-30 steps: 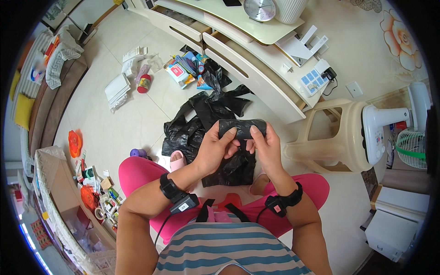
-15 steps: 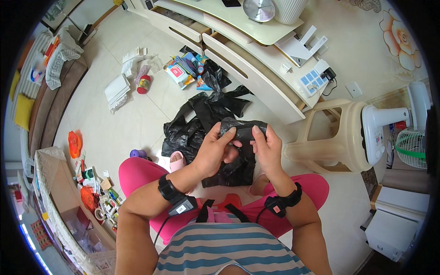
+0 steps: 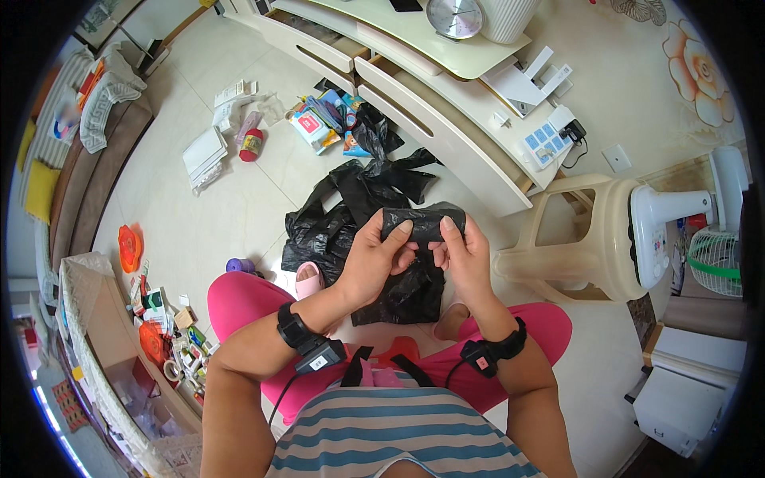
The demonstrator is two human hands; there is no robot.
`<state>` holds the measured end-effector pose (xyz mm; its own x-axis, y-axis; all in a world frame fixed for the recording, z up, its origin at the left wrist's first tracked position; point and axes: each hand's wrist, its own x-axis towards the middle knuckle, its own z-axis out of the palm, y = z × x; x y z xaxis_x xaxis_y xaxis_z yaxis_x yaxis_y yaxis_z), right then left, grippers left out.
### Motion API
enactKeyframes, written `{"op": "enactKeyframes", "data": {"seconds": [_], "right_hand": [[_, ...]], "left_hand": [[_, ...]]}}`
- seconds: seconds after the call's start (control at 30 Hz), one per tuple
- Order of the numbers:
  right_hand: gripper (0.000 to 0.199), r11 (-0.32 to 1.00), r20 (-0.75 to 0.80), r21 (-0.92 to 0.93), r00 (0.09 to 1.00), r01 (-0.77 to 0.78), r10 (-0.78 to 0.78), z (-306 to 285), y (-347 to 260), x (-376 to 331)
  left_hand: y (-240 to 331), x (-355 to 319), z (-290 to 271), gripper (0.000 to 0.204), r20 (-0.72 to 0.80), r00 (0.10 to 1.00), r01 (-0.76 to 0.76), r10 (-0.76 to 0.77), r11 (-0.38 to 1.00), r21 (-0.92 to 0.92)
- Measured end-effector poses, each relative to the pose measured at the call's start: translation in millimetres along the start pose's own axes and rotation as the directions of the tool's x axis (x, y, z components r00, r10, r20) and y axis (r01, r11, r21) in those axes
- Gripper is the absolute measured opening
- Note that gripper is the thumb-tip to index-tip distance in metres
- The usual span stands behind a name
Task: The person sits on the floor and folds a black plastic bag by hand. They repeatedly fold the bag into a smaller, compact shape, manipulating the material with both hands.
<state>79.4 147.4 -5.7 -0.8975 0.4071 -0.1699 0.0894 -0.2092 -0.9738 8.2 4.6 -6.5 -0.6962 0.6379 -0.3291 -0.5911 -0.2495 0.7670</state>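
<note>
Between the hands: a black bag (image 3: 422, 223), folded into a short thick band, held above the knees and over the floor.
Left hand (image 3: 374, 259): fingers curled about the left end of the bag; the thumb lies along its front edge, pressing it against the fingers behind.
Right hand (image 3: 466, 259): closed on the right end of the bag; thumb on top, the other fingers folded under and partly hidden, so their exact hold cannot be told.
Hands to each other: close together, knuckles nearly meeting below the bag.
Wrists: each wears a black strap with a small box and a cable, the left strap (image 3: 299, 331) and the right strap (image 3: 490, 354).
Bag heap (image 3: 358, 215): more black plastic bags, loose and crumpled on the pale tiled floor (image 3: 239, 215) just beyond the hands, some spreading under them.
Legs: pink trousers (image 3: 239, 299), knees apart; a bare foot shows beneath the right hand.
Stool (image 3: 582, 243): cream plastic, lying on its side to the right of the hands, near but apart.
Fan (image 3: 685, 223): white, beyond the stool at the right rim.
Cabinet (image 3: 414, 103): long, cream, beyond the heap; a round clock (image 3: 454, 16) rests on top.
Litter (image 3: 319, 123): packets, booklets and a small red jar on the floor at upper left.
</note>
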Motion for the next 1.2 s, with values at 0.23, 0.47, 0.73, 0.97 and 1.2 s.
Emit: {"op": "enactKeyframes", "data": {"seconds": [0.23, 0.47, 0.73, 0.97, 1.2], "right_hand": [[0.023, 0.989, -0.048, -0.112, 0.994, 0.092, -0.098, 0, 5, -1], [0.024, 0.932, -0.082, -0.291, 0.965, 0.215, -0.248, -1, 9, -1], [0.019, 0.976, -0.022, -0.127, 0.983, 0.18, -0.184, 1, 9, -3], [0.018, 0.997, 0.024, 0.058, 0.998, 0.053, -0.055, 2, 3, -4], [0.019, 0.996, 0.012, 0.032, 0.996, 0.086, -0.086, 0, 6, -1]], "left_hand": [[0, -2, 4, 0.014, -0.013, 0.999, 0.04, -0.04, 0.999, -0.032], [15, -4, 7, 0.013, -0.035, 0.952, 0.299, -0.303, 0.949, -0.097], [7, -2, 4, 0.014, -0.016, 0.995, 0.098, -0.101, 0.985, -0.14], [6, -4, 3, 0.015, -0.028, 1.0, -0.008, 0.008, 1.0, -0.007], [1, -3, 4, 0.016, -0.048, 0.999, -0.017, 0.022, 0.996, 0.092]]}}
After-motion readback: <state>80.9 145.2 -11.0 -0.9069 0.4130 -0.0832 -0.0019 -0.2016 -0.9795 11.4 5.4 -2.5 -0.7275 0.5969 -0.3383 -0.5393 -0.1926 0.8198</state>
